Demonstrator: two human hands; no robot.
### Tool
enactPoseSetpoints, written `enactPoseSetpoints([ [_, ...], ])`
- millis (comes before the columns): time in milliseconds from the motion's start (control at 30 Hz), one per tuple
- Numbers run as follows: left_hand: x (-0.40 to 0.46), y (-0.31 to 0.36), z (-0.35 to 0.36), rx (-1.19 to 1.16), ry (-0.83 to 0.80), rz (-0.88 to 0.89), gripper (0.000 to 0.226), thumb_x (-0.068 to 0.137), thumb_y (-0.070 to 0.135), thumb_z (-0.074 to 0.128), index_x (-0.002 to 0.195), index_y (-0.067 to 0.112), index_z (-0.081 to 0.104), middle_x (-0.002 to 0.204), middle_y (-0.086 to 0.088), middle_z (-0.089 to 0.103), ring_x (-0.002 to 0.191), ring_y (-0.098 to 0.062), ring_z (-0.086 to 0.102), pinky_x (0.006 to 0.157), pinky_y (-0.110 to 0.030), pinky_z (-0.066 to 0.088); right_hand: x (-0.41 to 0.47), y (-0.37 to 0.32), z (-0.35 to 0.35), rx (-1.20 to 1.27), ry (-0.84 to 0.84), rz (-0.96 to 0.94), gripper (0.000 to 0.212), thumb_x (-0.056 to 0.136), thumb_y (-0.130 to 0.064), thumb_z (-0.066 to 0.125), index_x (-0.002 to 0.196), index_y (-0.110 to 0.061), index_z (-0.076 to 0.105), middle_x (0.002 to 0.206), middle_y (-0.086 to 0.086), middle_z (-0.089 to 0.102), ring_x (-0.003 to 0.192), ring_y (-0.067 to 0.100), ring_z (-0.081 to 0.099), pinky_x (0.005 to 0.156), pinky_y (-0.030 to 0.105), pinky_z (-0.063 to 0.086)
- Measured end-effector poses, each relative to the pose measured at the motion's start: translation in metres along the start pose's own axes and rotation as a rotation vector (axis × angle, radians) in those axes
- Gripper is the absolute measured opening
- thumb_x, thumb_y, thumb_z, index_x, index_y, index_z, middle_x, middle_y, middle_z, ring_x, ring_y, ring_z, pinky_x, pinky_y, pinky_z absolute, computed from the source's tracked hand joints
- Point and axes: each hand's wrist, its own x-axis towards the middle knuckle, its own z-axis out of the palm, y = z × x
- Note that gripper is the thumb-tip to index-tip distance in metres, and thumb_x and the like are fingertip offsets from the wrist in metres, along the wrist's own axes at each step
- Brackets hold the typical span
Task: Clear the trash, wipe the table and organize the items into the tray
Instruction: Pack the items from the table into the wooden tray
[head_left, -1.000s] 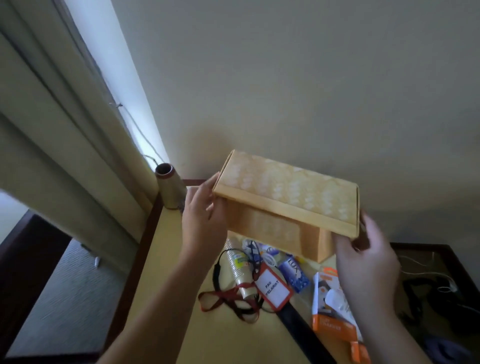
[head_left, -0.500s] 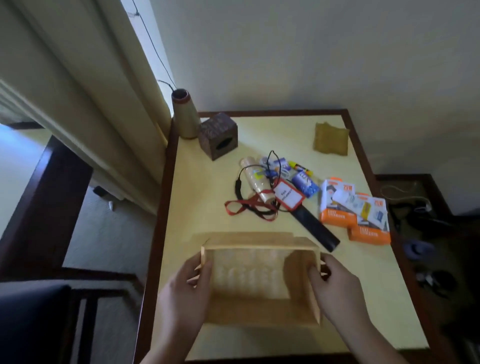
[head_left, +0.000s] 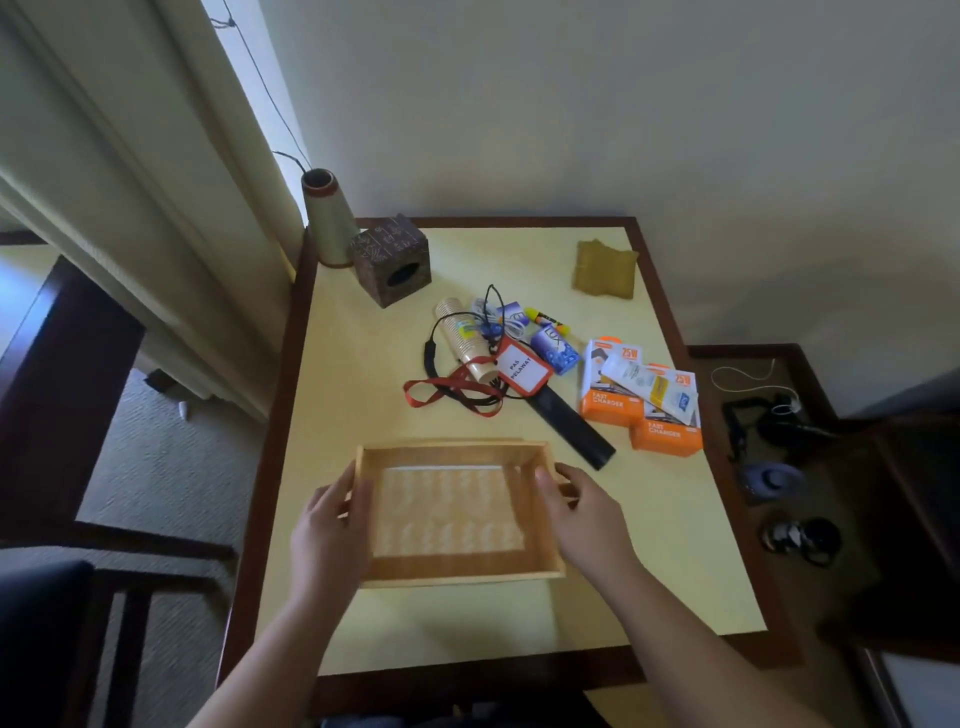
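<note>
Left hand (head_left: 330, 525): grips tray's left wall.
Tray (head_left: 457, 569): rectangular, pale wood, woven-pattern floor; flat on near counter (head_left: 363, 374), matte yellow, dark rim.
Right hand (head_left: 582, 512): grips tray's right wall.
Charger boxes (head_left: 641, 397): orange-white card, far right.

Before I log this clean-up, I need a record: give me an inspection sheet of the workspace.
Surface: yellow table, dark wooden rim.
Job's things: wooden tray empty, on the table's near side; folded cloth at far right.
Clutter: paper cups, ID badge, two orange charger boxes, none in the tray.
Grippers: left hand and right hand hold the tray's ends.
Cables: black cord among the clutter.
Surroundings: curtain, carpet.
</note>
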Motion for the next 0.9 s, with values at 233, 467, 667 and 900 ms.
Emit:
enactPoseSetpoints([
  [233,-0.001,0.001,0.004,0.038,0.048,-0.011,0.046,0.104,0.050,0.055,0.146,0.033,0.060,0.105,0.009,0.063,0.088,-0.006,0.058,0.075,-0.034,0.044,0.063,0.021,-0.087,-0.001,0.339,-0.078,0.034,0.099,-0.033,0.065,0.128,-0.017,0.063,0.109,-0.002,0.067,0.101,0.023,0.068,0.077,0.031,0.045],
  [467,-0.003,0.001,0.010,-0.002,0.054,-0.026,0.047,0.103,0.052,0.054,0.148,0.037,0.058,0.112,0.007,0.063,0.098,-0.013,0.059,0.078,-0.035,0.047,0.143,0.021,-0.138,-0.349,0.139,-0.107,0.068,0.094,-0.025,0.071,0.155,-0.020,0.040,0.145,0.010,0.049,0.135,0.032,0.047,0.103,0.046,0.046],
  [667,-0.005,0.004,0.010,-0.011,0.070,-0.062,0.044,0.103,0.054,0.055,0.146,0.043,0.057,0.111,0.010,0.064,0.095,-0.006,0.059,0.077,-0.033,0.048,0.179,0.034,-0.129,-0.588,-0.028,-0.038,0.070,0.093,-0.027,0.068,0.155,-0.028,0.035,0.142,0.008,0.054,0.127,0.034,0.053,0.098,0.048,0.051],
  [900,-0.005,0.002,0.011,-0.034,0.092,-0.065,0.041,0.103,0.049,0.057,0.143,0.041,0.061,0.106,0.013,0.064,0.092,-0.002,0.060,0.075,-0.027,0.045,0.162,0.022,-0.107,-0.542,0.143,0.005,0.054,0.087,-0.038,0.074,0.135,-0.020,0.057,0.117,0.007,0.062,0.106,0.031,0.061,0.079,0.041,0.055],
])
